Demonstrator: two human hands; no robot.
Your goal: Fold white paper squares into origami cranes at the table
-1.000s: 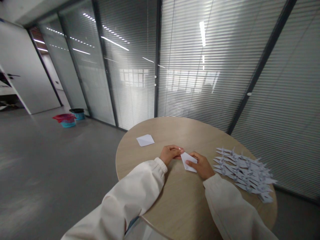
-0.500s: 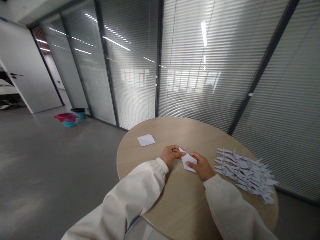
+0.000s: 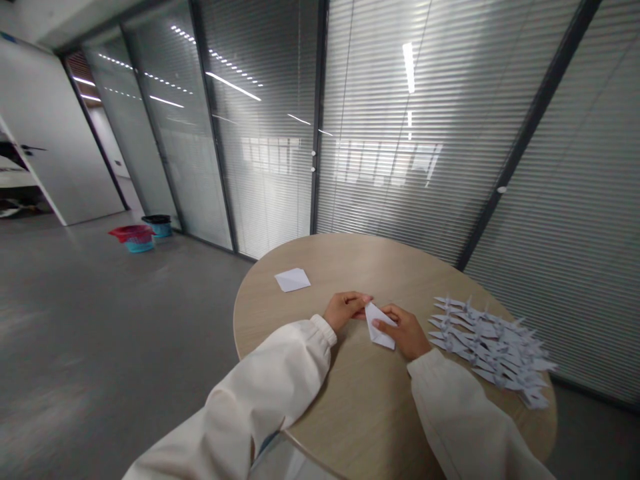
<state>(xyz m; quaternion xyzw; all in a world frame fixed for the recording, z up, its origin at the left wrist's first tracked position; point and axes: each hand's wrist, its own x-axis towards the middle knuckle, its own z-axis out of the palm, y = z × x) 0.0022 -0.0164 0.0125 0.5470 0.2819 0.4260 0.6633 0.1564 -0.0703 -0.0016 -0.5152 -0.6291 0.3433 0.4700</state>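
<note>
A small folded white paper (image 3: 381, 335) is between my hands, above the middle of the round table. My right hand (image 3: 407, 331) grips its right side, with the thumb lying across the front face. At the paper's upper left corner, the fingers of my left hand (image 3: 345, 309) are pinched together around the tip. How the far side of the paper is folded is hidden. Another folded white paper (image 3: 293, 280) lies flat by the table's left edge. To the right, many white paper cranes (image 3: 487, 340) sit packed in rows.
The round wooden table (image 3: 350, 257) stands near a glass partition with blinds (image 3: 380, 120). On the floor at left are a bin with a red liner (image 3: 134, 237) and a bin with a black liner (image 3: 159, 227). A white door (image 3: 60, 140) stands ajar beyond them.
The paper has shifted slightly right and down, its upper tip now lower. My left thumb has come off the paper's face, and the left fingers now pinch at the tip.
</note>
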